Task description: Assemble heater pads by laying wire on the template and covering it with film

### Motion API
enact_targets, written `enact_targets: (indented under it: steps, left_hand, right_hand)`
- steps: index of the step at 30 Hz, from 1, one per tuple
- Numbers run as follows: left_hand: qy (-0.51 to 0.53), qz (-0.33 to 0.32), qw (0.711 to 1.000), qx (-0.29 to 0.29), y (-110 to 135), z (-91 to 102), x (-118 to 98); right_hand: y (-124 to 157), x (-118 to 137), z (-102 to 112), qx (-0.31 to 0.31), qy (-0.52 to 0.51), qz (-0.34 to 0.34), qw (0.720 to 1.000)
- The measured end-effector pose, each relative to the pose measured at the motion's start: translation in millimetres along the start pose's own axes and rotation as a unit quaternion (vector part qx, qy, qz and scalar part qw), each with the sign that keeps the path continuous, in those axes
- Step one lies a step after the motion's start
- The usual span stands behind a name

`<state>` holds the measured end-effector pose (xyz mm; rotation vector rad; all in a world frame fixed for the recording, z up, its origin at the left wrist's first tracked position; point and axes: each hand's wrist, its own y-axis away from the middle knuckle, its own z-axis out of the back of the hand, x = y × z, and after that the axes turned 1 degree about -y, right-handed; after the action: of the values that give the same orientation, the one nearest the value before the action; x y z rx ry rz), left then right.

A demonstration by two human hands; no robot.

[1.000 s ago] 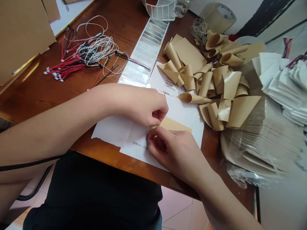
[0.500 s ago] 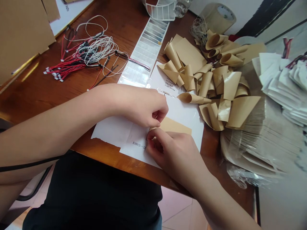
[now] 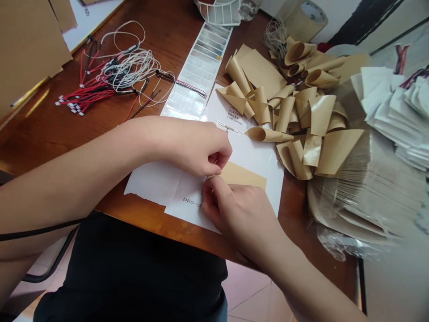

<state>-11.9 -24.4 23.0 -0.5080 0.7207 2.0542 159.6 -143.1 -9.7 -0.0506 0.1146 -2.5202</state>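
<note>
Kraft sheet (image 3: 243, 175) held between two hands on white paper

From my remote seat on the head camera, I see the kraft sheet lying on a white printed sheet (image 3: 182, 199) marked "DRS-2", close to the near edge of the wooden table (image 3: 40, 152). Its left end sits under the right hand (image 3: 237, 217). That hand's fingertips (image 3: 208, 190) come together narrowly at the sheet's left edge; whether they grip or only press, I cannot tell. The left hand (image 3: 197, 150) sits just beyond, its fingers (image 3: 217, 160) curled narrowly above the far-left corner, holding nothing I can make out. I'd judge light, even fingertip pressure best here, keeping the kraft square without creasing the white paper. Curled kraft offcuts (image 3: 284, 112) heap to the right; red-and-white wire leads (image 3: 103, 80) lie far left, beside a strip of labels (image 3: 197, 76).
</note>
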Motion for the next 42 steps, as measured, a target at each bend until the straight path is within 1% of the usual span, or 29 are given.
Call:
enact_targets:
  steps: [5, 9, 13, 17, 20, 29, 34, 42]
  left_hand:
    - [0.002, -0.005, 1.000, 0.003, 0.2, 1.2, 0.1]
    - [0.009, 0.001, 1.000, 0.007, 0.8, 2.2, -0.1]
    - [0.021, 0.011, 1.000, 0.008, 1.2, 2.5, 0.5]
    - [0.027, 0.007, 1.000, 0.004, 1.0, 2.3, 1.6]
    - [0.025, 0.003, 1.000, 0.005, 0.8, 2.0, 2.1]
    - [0.024, 0.011, 1.000, 0.015, 1.0, 1.8, 2.0]
    - [0.025, -0.002, 1.000, 0.003, 1.3, 1.6, 3.3]
    - [0.029, 0.003, 1.000, 0.008, 0.7, 1.3, 3.3]
  right_hand:
    - [-1.7, -4.5, 0.3, 0.022, -0.011, -0.004, 1.000]
    - [-2.3, -9.6, 1.0, 0.013, -0.028, -0.015, 0.999]
    - [-1.1, -12.5, 2.5, 0.007, -0.078, -0.017, 0.997]
    - [-0.3, -13.8, 6.4, 0.029, -0.140, -0.021, 0.990]
    - [0.0, -13.9, 8.8, 0.037, -0.164, -0.022, 0.985]
    - [-0.4, -12.7, 8.7, 0.029, -0.169, -0.016, 0.985]
    - [-1.2, -12.6, 9.0, 0.032, -0.174, -0.018, 0.984]
    - [-1.1, -11.6, 8.9, 0.024, -0.165, -0.017, 0.986]
